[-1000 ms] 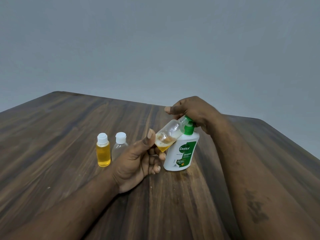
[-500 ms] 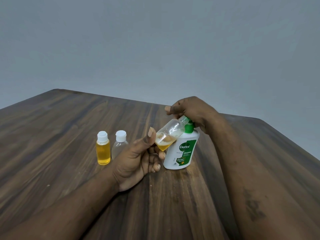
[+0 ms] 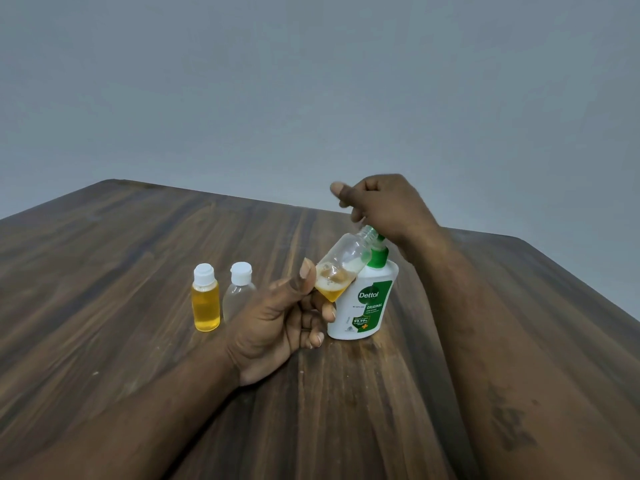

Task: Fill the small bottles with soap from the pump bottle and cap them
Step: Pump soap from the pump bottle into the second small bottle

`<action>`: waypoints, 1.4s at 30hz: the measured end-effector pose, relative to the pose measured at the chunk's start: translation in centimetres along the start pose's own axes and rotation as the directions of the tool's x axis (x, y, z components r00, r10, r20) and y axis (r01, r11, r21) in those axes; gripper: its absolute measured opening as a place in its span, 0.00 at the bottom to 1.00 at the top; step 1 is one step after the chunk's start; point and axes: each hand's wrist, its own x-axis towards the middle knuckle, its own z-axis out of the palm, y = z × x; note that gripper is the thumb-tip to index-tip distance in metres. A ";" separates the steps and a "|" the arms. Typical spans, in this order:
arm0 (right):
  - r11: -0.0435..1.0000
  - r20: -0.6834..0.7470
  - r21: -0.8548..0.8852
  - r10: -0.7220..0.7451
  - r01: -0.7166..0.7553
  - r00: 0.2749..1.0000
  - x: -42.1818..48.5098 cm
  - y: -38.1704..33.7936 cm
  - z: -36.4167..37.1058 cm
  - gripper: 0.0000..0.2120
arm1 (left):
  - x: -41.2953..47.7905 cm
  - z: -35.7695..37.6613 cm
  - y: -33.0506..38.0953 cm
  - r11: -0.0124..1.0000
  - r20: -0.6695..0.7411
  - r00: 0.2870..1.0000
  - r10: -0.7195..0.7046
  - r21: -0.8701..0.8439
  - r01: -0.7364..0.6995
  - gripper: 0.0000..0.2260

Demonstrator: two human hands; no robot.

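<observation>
The left hand (image 3: 273,323) lay nearest, palm turned up and wrist resting on the wooden table (image 3: 138,237). It gripped an open small bottle (image 3: 341,268) by its base. The thumb (image 3: 304,278) pressed on the left side of the base and the curled fingertips (image 3: 327,311) sat under it. The bottle leaned up and to the right, with a little amber soap and foam pooled at its low end. Its uncapped neck reached up to the green spout of the pump bottle (image 3: 367,306).

The pump bottle, white with a green label, stood upright on the table just right of the left hand, right behind the tilted bottle.

To the left stood two capped small bottles side by side. The full bottle (image 3: 206,303) held yellow soap, and the clear bottle (image 3: 239,289) beside it was partly hidden by the left hand.

Farther back, the right hand (image 3: 384,206) hung over the pump top with fingers curled in and thumb pointing left. Nothing showed between its fingers. Whether it touched the pump could not be told.

A grey wall (image 3: 311,81) lay beyond.
</observation>
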 end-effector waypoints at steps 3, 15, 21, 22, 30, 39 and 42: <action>0.992 0.210 -0.006 0.125 -0.127 0.970 0.3 0.8 0.4 0.12 | -0.2 0.1 0.2 1.000 -0.032 0.999 -0.006 0.007 0.006 0.48; 0.998 -0.056 0.052 -0.034 0.037 0.998 0.0 -0.2 -0.8 0.18 | -0.1 0.0 0.1 1.000 0.011 1.000 0.015 0.003 -0.015 0.29; 0.999 0.078 -0.032 0.036 -0.034 0.996 0.1 0.1 -0.1 0.15 | -0.2 0.1 0.2 1.000 0.001 1.000 0.012 0.019 -0.012 0.28; 0.996 0.148 -0.070 0.067 -0.057 0.987 0.1 0.1 -0.1 0.13 | -0.3 0.1 0.3 1.000 -0.010 1.000 0.006 0.019 -0.006 0.30; 0.986 0.201 -0.110 0.143 -0.122 0.969 0.0 0.1 0.0 0.12 | -0.3 0.2 0.3 1.000 -0.037 0.999 0.006 0.007 -0.006 0.42; 0.998 -0.197 -0.045 -0.042 0.034 0.980 0.1 -0.1 -0.4 0.18 | -0.4 0.6 0.4 1.000 -0.007 1.000 0.024 0.003 -0.024 0.31; 0.992 0.084 -0.112 0.066 -0.056 0.994 0.0 0.1 0.1 0.15 | -0.5 0.6 0.5 1.000 -0.005 1.000 0.025 0.009 -0.025 0.28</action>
